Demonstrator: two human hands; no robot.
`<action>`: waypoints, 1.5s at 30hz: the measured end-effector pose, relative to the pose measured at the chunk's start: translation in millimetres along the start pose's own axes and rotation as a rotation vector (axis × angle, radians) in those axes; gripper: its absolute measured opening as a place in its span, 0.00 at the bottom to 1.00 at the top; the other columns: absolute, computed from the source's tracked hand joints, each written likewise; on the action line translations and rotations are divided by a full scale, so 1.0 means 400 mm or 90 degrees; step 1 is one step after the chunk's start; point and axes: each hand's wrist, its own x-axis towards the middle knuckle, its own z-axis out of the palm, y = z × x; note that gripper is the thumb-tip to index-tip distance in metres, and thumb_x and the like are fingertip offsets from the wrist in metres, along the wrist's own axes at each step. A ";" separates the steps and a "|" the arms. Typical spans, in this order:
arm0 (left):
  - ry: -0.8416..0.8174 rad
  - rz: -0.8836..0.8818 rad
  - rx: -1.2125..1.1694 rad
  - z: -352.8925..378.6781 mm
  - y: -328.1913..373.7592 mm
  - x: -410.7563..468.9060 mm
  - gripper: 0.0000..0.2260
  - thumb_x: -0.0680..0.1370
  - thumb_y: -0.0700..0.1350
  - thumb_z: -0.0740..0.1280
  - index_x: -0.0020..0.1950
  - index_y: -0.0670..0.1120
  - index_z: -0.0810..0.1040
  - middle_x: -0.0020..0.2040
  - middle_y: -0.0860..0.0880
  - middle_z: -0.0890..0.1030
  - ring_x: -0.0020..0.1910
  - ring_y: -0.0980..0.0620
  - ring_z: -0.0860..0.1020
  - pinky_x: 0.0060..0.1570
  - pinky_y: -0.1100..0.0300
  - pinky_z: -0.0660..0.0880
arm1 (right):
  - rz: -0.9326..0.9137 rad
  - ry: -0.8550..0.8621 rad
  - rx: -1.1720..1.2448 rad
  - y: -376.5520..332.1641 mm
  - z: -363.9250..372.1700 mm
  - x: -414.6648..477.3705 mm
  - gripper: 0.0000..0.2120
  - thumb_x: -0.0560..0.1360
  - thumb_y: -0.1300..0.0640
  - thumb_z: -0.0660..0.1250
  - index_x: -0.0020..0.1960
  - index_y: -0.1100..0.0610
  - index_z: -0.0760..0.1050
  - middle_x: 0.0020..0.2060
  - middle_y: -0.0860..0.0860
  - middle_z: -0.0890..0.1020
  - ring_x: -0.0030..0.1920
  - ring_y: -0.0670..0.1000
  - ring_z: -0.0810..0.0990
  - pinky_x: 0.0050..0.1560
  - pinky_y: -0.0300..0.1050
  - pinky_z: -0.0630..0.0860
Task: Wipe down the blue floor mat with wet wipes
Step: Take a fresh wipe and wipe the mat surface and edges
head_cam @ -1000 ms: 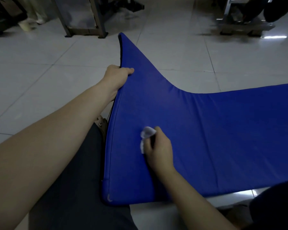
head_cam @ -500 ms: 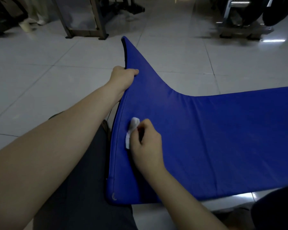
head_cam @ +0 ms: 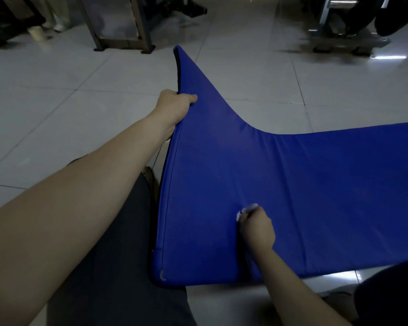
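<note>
Both hands grip: left hand [head_cam: 172, 107] the padded blue mat [head_cam: 316, 184], right hand [head_cam: 257, 229] a crumpled wipe [head_cam: 246, 210].

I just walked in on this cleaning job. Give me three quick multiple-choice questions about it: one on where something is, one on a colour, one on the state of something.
1. Where does the left hand grip the blue mat?
A. at its far right end
B. on its lifted left edge
C. in its middle

2. What colour is the wipe held in the right hand?
A. white
B. red
C. green

3. How does the mat lie?
A. rolled up tight
B. wholly flat
C. with one end raised off the tiled floor

Answers:
1. B, since the thumb lies over the raised edge.
2. A, since a white wad shows at the fingers.
3. C, since the left end rises to a peak while the rest stays low.
</note>
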 end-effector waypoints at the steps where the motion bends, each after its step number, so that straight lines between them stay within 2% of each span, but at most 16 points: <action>1: 0.000 0.002 -0.001 0.003 0.000 -0.001 0.04 0.80 0.42 0.70 0.49 0.42 0.79 0.50 0.44 0.84 0.43 0.48 0.84 0.35 0.60 0.82 | -0.010 0.004 0.036 -0.017 -0.001 -0.005 0.16 0.83 0.47 0.57 0.49 0.58 0.75 0.49 0.57 0.83 0.48 0.60 0.80 0.41 0.46 0.67; 3: 0.005 0.007 -0.001 0.006 0.002 0.000 0.05 0.80 0.42 0.70 0.46 0.43 0.77 0.48 0.45 0.83 0.41 0.50 0.83 0.31 0.63 0.81 | -0.109 0.003 0.167 -0.084 0.000 -0.038 0.17 0.83 0.48 0.56 0.45 0.57 0.76 0.43 0.51 0.84 0.47 0.57 0.82 0.40 0.47 0.69; 6: 0.012 0.009 0.005 0.008 0.003 0.007 0.05 0.80 0.42 0.70 0.48 0.43 0.77 0.48 0.45 0.82 0.42 0.51 0.82 0.31 0.64 0.80 | -0.266 -0.046 0.317 -0.197 -0.022 -0.127 0.12 0.81 0.52 0.58 0.43 0.55 0.74 0.36 0.45 0.82 0.37 0.47 0.80 0.40 0.49 0.77; 9: 0.012 0.012 0.004 0.004 0.007 0.009 0.05 0.80 0.41 0.70 0.46 0.42 0.76 0.45 0.46 0.81 0.41 0.50 0.82 0.32 0.63 0.80 | -0.420 -0.052 0.322 -0.268 -0.060 -0.209 0.09 0.82 0.56 0.61 0.42 0.56 0.71 0.31 0.46 0.75 0.29 0.45 0.70 0.32 0.48 0.70; 13: 0.010 0.009 -0.004 -0.005 0.008 0.009 0.07 0.80 0.40 0.70 0.43 0.43 0.76 0.46 0.44 0.82 0.42 0.49 0.83 0.38 0.59 0.82 | -0.590 -0.053 0.308 -0.276 -0.067 -0.255 0.07 0.81 0.57 0.63 0.43 0.56 0.72 0.32 0.46 0.75 0.31 0.49 0.72 0.31 0.47 0.70; 15: 0.009 0.009 0.001 -0.010 0.005 0.009 0.06 0.80 0.41 0.70 0.44 0.43 0.76 0.47 0.45 0.83 0.42 0.49 0.83 0.39 0.58 0.83 | -0.562 -0.043 0.265 -0.234 -0.045 -0.222 0.08 0.80 0.56 0.64 0.42 0.55 0.71 0.31 0.47 0.74 0.31 0.49 0.72 0.30 0.49 0.70; 18: 0.003 0.010 0.010 -0.017 0.004 0.008 0.05 0.80 0.42 0.70 0.46 0.44 0.76 0.47 0.45 0.83 0.43 0.49 0.84 0.39 0.59 0.83 | -0.419 -0.032 0.208 -0.147 -0.008 -0.148 0.12 0.79 0.53 0.65 0.40 0.54 0.67 0.31 0.48 0.76 0.31 0.49 0.73 0.32 0.54 0.72; 21: 0.003 0.004 0.000 -0.019 0.008 0.010 0.06 0.80 0.42 0.70 0.53 0.41 0.77 0.49 0.45 0.83 0.44 0.49 0.84 0.38 0.60 0.83 | -0.202 0.026 0.058 -0.057 -0.003 -0.058 0.14 0.79 0.47 0.64 0.41 0.55 0.68 0.41 0.55 0.83 0.43 0.60 0.81 0.37 0.51 0.71; 23: 0.002 -0.001 -0.010 -0.019 0.009 0.008 0.09 0.80 0.42 0.71 0.57 0.40 0.77 0.49 0.45 0.83 0.43 0.49 0.84 0.35 0.60 0.82 | -0.068 0.044 -0.011 -0.010 -0.012 -0.010 0.14 0.79 0.48 0.63 0.44 0.59 0.71 0.47 0.60 0.83 0.48 0.63 0.80 0.40 0.50 0.69; 25: -0.006 -0.001 -0.017 -0.017 0.008 0.007 0.09 0.80 0.42 0.71 0.57 0.39 0.77 0.49 0.44 0.83 0.44 0.48 0.84 0.35 0.60 0.82 | -0.023 0.028 0.025 -0.014 -0.013 -0.003 0.13 0.79 0.52 0.62 0.43 0.61 0.70 0.44 0.61 0.81 0.46 0.63 0.79 0.41 0.52 0.72; 30: -0.004 0.005 -0.009 -0.014 0.005 0.013 0.06 0.81 0.42 0.70 0.46 0.43 0.75 0.46 0.46 0.81 0.42 0.50 0.82 0.31 0.64 0.79 | -0.281 -0.038 0.239 -0.216 -0.041 -0.154 0.11 0.78 0.59 0.62 0.38 0.58 0.68 0.32 0.50 0.75 0.33 0.51 0.73 0.33 0.51 0.67; 34: 0.011 -0.006 -0.005 -0.017 0.007 0.012 0.07 0.81 0.42 0.70 0.54 0.41 0.74 0.47 0.46 0.81 0.42 0.50 0.82 0.27 0.65 0.77 | -0.526 -0.091 0.314 -0.285 -0.080 -0.280 0.10 0.78 0.53 0.63 0.39 0.54 0.70 0.28 0.46 0.72 0.29 0.45 0.69 0.29 0.47 0.68; 37: 0.008 -0.007 -0.001 -0.024 0.006 0.016 0.08 0.80 0.42 0.70 0.56 0.41 0.76 0.49 0.45 0.82 0.44 0.50 0.83 0.31 0.63 0.80 | -0.593 -0.063 0.254 -0.220 -0.054 -0.250 0.13 0.76 0.52 0.65 0.36 0.55 0.68 0.26 0.43 0.71 0.27 0.47 0.68 0.27 0.42 0.64; 40: 0.001 -0.003 0.003 -0.030 0.008 0.017 0.05 0.80 0.41 0.70 0.52 0.41 0.78 0.50 0.44 0.83 0.45 0.48 0.84 0.36 0.60 0.83 | -0.411 0.002 0.108 -0.105 -0.011 -0.143 0.20 0.79 0.43 0.61 0.33 0.53 0.67 0.26 0.46 0.74 0.29 0.51 0.73 0.28 0.47 0.65; 43: 0.000 -0.009 -0.004 -0.030 0.005 0.017 0.09 0.80 0.41 0.70 0.58 0.39 0.78 0.52 0.43 0.83 0.47 0.47 0.84 0.37 0.59 0.83 | -0.124 0.031 -0.054 0.008 -0.001 -0.048 0.26 0.80 0.36 0.56 0.38 0.57 0.72 0.38 0.56 0.82 0.43 0.62 0.80 0.38 0.50 0.72; 45: -0.004 -0.006 0.000 -0.024 0.000 0.016 0.07 0.80 0.41 0.70 0.55 0.40 0.78 0.52 0.43 0.83 0.45 0.48 0.84 0.35 0.60 0.83 | -0.062 -0.002 -0.038 0.023 -0.003 -0.032 0.26 0.81 0.36 0.56 0.38 0.57 0.71 0.40 0.57 0.81 0.44 0.62 0.79 0.41 0.51 0.74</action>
